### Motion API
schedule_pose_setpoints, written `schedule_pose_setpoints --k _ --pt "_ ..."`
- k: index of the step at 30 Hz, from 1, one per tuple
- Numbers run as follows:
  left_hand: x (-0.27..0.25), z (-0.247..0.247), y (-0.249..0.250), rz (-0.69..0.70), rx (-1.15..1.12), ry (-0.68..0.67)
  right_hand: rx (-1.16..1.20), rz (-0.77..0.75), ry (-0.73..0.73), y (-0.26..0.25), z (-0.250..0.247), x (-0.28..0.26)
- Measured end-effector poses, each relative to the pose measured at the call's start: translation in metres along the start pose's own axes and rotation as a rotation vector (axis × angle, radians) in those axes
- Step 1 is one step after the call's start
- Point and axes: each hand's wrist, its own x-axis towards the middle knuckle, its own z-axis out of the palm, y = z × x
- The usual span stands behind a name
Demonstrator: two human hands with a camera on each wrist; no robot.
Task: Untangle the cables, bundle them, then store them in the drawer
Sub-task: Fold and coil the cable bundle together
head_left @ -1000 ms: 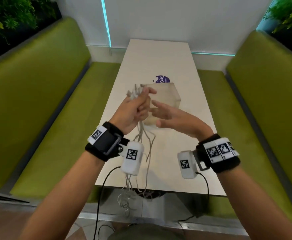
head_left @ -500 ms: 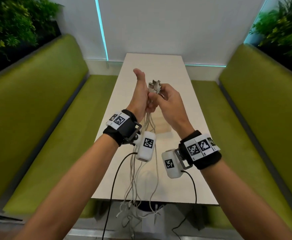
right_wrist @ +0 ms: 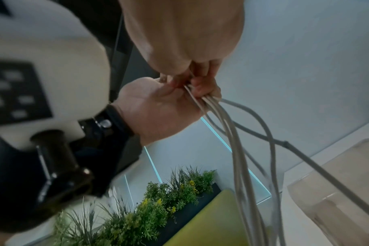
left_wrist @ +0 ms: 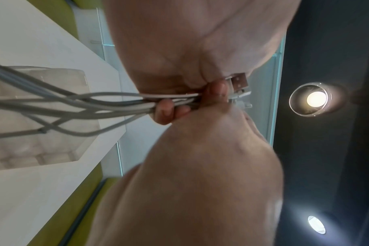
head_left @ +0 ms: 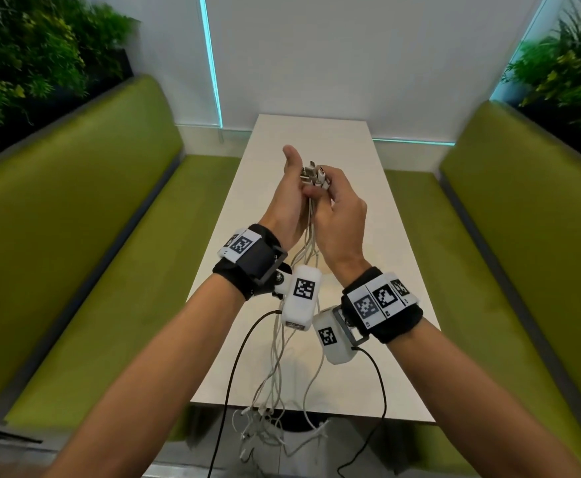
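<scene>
Several grey-white cables point(head_left: 308, 232) hang from your two hands, raised together above the near half of the long white table point(head_left: 385, 236). Your right hand point(head_left: 342, 215) curls its fingers and thumb around the gathered strands just below their metal plugs point(head_left: 315, 174), which stick up in a cluster. Your left hand point(head_left: 287, 198) presses against the same bunch from the other side, thumb pointing up; the right wrist view shows its fingertips point(right_wrist: 200, 88) pinching the strands. From your hands the cables drop past both wrist cameras, cross the table's near edge and end in a loose tangle below it. A clear plastic box point(left_wrist: 42, 116) sits on the table beneath your hands. Green benches point(head_left: 92, 253) flank the table on both sides.
</scene>
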Motion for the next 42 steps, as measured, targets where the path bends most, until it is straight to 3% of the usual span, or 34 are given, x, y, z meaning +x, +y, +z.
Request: schedule_pose_setpoints --k 7,12,15,18,21,24,26,32,42 --pt "0.002 0.001 -0.005 -0.019 -0.059 0.031 -0.067 -0.076 0.017 0.003 -0.001 -0.005" --pt "-0.002 -0.003 -0.016 0.125 -0.06 0.07 0.225 0.188 -0.042 0.001 -0.01 0.013" --pt "-0.006 -0.009 -0.03 0.173 0.169 -0.019 0.37 0.307 -0.145 -0.007 -0.021 0.032" --pt "-0.011 -0.011 -0.038 0.187 0.39 -0.102 0.448 0.332 -0.23 -0.011 -0.026 0.042" --pt "-0.009 -0.011 -0.037 0.244 0.391 -0.057 0.437 0.318 -0.305 -0.008 -0.027 0.04" --pt "-0.008 -0.014 -0.036 0.29 0.458 -0.026 0.409 0.503 -0.518 -0.003 -0.026 0.03" --pt "-0.008 -0.015 -0.037 0.288 0.527 -0.018 0.375 0.52 -0.622 -0.001 -0.025 0.025" --pt "-0.009 -0.014 -0.037 0.271 0.408 -0.09 0.566 0.508 -0.496 -0.015 -0.022 0.041" --pt "-0.019 -0.018 -0.049 0.225 0.375 -0.155 0.7 0.541 -0.495 -0.041 -0.025 0.073"
